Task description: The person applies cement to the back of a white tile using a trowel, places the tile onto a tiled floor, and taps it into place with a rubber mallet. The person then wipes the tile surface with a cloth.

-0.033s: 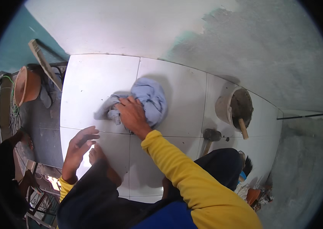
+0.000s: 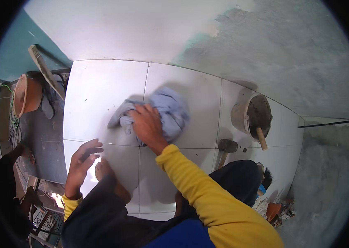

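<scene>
While the person squats on the floor, this is how things lie:
Cloth: crumpled pale blue-grey fabric rag (image 2: 168,113), bunched on the glossy white square floor tiles (image 2: 100,95), near their middle.
Right hand (image 2: 146,126): pressed flat on the rag, fingers spread, gripping nothing.
Left hand (image 2: 81,163): raised over the tiles, fingers loosely open, empty.
Right of rag: round grey mortar-caked bucket (image 2: 251,115); black-headed wooden-handled mallet (image 2: 225,148).
Left edge: orange clay-coloured basin (image 2: 26,95).

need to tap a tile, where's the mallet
In the head view the mallet lies on the white tiles right of the cloth, just below the bucket.
</scene>
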The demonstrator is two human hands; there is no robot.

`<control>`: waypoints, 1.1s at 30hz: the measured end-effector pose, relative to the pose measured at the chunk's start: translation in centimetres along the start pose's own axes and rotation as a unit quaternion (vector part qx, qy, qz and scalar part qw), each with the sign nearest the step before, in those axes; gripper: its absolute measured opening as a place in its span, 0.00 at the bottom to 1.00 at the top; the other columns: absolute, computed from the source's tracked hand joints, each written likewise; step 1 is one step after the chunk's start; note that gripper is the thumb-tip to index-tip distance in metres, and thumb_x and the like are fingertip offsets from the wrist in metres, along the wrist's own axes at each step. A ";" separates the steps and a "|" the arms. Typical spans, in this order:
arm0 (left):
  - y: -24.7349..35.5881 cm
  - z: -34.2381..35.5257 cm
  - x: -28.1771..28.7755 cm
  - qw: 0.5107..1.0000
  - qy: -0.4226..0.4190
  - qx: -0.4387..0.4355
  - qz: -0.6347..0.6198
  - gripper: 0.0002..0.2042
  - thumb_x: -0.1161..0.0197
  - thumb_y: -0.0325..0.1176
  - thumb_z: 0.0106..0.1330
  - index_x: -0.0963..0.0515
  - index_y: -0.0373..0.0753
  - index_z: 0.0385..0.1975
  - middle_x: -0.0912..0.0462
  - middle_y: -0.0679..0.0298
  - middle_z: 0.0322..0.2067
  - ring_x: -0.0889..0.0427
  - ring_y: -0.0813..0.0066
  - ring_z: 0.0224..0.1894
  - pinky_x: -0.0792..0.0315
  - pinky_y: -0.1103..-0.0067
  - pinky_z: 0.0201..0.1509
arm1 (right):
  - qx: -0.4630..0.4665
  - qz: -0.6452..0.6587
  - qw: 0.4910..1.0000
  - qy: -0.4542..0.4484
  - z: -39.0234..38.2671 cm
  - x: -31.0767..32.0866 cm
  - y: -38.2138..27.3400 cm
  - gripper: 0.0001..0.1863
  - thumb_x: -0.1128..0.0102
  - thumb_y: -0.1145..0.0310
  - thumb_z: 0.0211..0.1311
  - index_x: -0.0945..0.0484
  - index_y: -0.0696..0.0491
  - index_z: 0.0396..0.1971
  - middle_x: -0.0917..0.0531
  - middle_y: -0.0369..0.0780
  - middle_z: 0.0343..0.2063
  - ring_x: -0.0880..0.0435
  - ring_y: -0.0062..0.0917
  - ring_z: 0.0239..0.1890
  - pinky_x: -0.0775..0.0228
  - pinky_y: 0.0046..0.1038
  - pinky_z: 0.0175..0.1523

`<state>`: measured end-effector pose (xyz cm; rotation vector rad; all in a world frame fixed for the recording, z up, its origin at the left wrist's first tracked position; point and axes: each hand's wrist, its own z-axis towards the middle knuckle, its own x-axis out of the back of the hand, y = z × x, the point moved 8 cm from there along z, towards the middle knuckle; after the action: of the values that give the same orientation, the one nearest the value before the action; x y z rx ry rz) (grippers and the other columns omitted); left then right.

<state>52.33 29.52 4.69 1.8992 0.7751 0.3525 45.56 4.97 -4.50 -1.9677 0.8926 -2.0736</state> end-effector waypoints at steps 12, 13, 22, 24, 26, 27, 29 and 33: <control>-3.2 -0.8 0.3 0.997 0.046 0.060 0.005 0.32 0.29 0.47 0.73 0.25 0.34 0.71 0.17 0.50 0.61 0.18 0.59 0.62 0.26 0.64 0.69 | -0.286 0.000 0.957 -0.047 -11.9 21.2 20.2 0.32 0.32 0.44 0.70 0.16 0.58 0.58 0.09 0.51 0.46 0.09 0.42 0.51 0.19 0.39 0.57; -3.2 -1.0 0.0 0.997 0.044 0.061 0.008 0.31 0.29 0.45 0.74 0.26 0.33 0.71 0.17 0.50 0.61 0.17 0.59 0.62 0.25 0.65 0.68 | -0.337 -0.033 0.939 -0.052 -14.4 22.6 22.0 0.32 0.33 0.43 0.70 0.15 0.59 0.55 0.09 0.50 0.42 0.07 0.40 0.47 0.18 0.39 0.53; -3.1 -2.5 -0.8 0.998 0.045 0.051 -0.009 0.28 0.33 0.39 0.76 0.26 0.31 0.70 0.16 0.53 0.60 0.17 0.62 0.61 0.22 0.70 0.62 | -0.675 0.215 0.670 0.222 -34.8 28.2 33.2 0.32 0.34 0.45 0.75 0.17 0.66 0.50 0.14 0.45 0.27 0.12 0.34 0.25 0.17 0.37 0.33; -2.6 -2.5 -1.2 0.998 0.044 0.048 -0.009 0.27 0.33 0.39 0.76 0.26 0.31 0.70 0.16 0.53 0.59 0.17 0.62 0.60 0.22 0.70 0.62 | -0.634 0.354 0.593 0.347 -35.7 27.2 34.4 0.32 0.30 0.49 0.73 0.22 0.64 0.58 0.16 0.46 0.36 0.11 0.34 0.32 0.16 0.34 0.37; -1.9 -2.5 -1.6 0.998 0.050 0.036 -0.005 0.27 0.34 0.39 0.76 0.26 0.31 0.70 0.16 0.53 0.59 0.17 0.62 0.60 0.23 0.70 0.62 | -0.591 0.414 0.548 0.423 -35.9 27.4 35.6 0.32 0.28 0.53 0.72 0.25 0.61 0.63 0.17 0.47 0.40 0.12 0.34 0.36 0.15 0.33 0.40; -1.6 -2.6 -1.6 0.998 0.056 0.033 -0.001 0.27 0.34 0.39 0.76 0.26 0.31 0.70 0.16 0.53 0.59 0.17 0.62 0.60 0.23 0.70 0.62 | -0.584 0.407 0.548 0.438 -36.1 28.1 36.4 0.31 0.27 0.55 0.71 0.25 0.59 0.63 0.17 0.46 0.40 0.12 0.34 0.37 0.15 0.34 0.42; -1.3 -2.9 -1.8 0.998 0.056 0.037 0.007 0.27 0.34 0.40 0.77 0.26 0.31 0.70 0.17 0.54 0.60 0.17 0.63 0.61 0.24 0.69 0.64 | -0.566 0.392 0.558 0.463 -36.6 29.2 37.9 0.29 0.27 0.57 0.70 0.26 0.55 0.63 0.17 0.45 0.40 0.13 0.34 0.39 0.16 0.36 0.45; -1.9 -3.4 -0.8 0.998 0.046 0.040 0.023 0.27 0.35 0.41 0.77 0.26 0.32 0.71 0.18 0.55 0.61 0.18 0.62 0.63 0.26 0.66 0.70 | -0.419 0.509 0.511 0.551 -33.8 31.7 42.7 0.21 0.29 0.61 0.70 0.25 0.49 0.56 0.18 0.43 0.39 0.15 0.33 0.41 0.19 0.38 0.48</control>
<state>49.22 31.92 4.55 1.9895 0.8174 0.4461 -2.93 -34.62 2.36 0.5409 2.6461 -1.7913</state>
